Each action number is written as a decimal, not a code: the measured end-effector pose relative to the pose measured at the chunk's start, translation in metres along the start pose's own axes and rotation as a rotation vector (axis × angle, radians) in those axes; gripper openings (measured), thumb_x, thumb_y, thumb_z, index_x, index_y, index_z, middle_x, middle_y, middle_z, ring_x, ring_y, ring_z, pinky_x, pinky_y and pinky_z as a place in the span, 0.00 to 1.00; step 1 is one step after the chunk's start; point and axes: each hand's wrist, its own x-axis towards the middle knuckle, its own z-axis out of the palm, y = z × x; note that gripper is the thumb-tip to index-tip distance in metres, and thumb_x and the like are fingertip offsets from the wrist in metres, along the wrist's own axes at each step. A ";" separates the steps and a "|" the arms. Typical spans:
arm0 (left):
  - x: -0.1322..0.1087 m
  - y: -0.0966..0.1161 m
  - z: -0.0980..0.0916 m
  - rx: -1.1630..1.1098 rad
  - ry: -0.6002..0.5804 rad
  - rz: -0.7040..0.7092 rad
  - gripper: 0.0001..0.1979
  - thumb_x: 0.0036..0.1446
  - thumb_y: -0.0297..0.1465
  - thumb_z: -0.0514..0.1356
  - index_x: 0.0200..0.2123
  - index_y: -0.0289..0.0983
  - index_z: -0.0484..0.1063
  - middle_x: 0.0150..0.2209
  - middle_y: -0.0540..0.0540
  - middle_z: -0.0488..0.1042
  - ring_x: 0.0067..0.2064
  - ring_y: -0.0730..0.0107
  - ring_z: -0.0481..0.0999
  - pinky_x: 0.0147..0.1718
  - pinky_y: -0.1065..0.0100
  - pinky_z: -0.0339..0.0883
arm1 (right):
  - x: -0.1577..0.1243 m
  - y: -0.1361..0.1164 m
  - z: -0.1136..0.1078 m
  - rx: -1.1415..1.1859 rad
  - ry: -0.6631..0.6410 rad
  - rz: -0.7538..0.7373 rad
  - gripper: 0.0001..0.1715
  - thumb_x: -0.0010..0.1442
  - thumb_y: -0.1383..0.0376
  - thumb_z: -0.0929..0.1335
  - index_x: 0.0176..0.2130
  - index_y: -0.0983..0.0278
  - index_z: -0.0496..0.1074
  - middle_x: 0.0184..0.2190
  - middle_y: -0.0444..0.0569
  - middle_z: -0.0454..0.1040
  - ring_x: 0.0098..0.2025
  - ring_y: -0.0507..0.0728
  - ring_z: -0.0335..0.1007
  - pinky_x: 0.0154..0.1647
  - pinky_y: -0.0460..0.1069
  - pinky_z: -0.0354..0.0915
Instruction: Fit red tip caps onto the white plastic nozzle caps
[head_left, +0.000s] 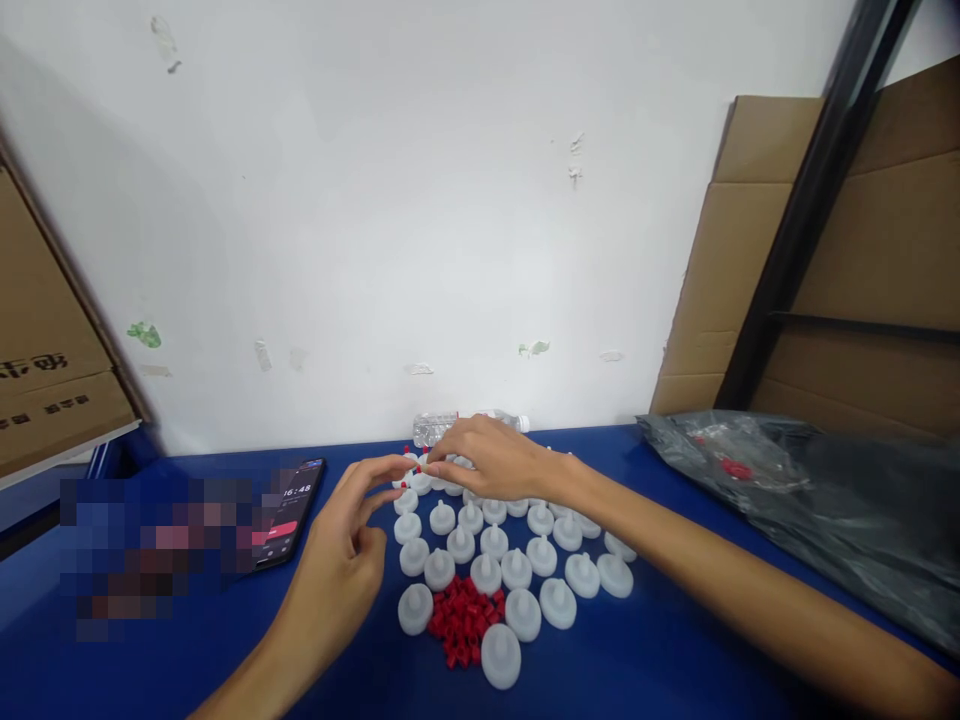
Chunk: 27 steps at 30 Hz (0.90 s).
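Left hand [349, 535]: wrist rising from the bottom edge, index and middle fingers stretched forward, thumb bent and well apart from their tips.
Right hand [495, 460]: back turned up, forearm slanting in from the lower right, thumb pointing towards the left fingertips.
Fingers: the two hands' tips come close together at the far left of the white nozzle caps [501, 657]; cannot tell whether they pinch one.
White nozzle caps: standing scattered on the blue counter [600, 670], a few red-tipped.
Small red caps [463, 618]: heaped among the nearest white ones.
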 end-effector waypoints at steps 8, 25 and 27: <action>0.004 0.002 -0.001 -0.051 0.014 -0.137 0.21 0.49 0.25 0.53 0.48 0.40 0.70 0.48 0.45 0.73 0.52 0.59 0.73 0.49 0.61 0.70 | -0.001 -0.020 -0.019 0.013 0.067 0.038 0.08 0.65 0.62 0.71 0.44 0.62 0.73 0.43 0.47 0.77 0.37 0.54 0.70 0.35 0.48 0.58; 0.003 0.010 -0.008 0.099 -0.227 -0.143 0.21 0.72 0.46 0.48 0.33 0.38 0.67 0.24 0.54 0.63 0.26 0.70 0.60 0.26 0.69 0.52 | 0.001 -0.043 -0.015 0.084 -0.078 -0.201 0.13 0.63 0.78 0.65 0.37 0.60 0.67 0.31 0.40 0.75 0.32 0.51 0.67 0.40 0.49 0.60; 0.006 0.010 -0.008 -0.054 -0.232 -0.211 0.24 0.69 0.50 0.49 0.29 0.38 0.65 0.21 0.54 0.59 0.24 0.72 0.59 0.24 0.70 0.52 | 0.002 -0.042 -0.012 0.030 -0.036 -0.261 0.17 0.60 0.82 0.62 0.36 0.60 0.67 0.30 0.39 0.75 0.33 0.51 0.68 0.46 0.51 0.59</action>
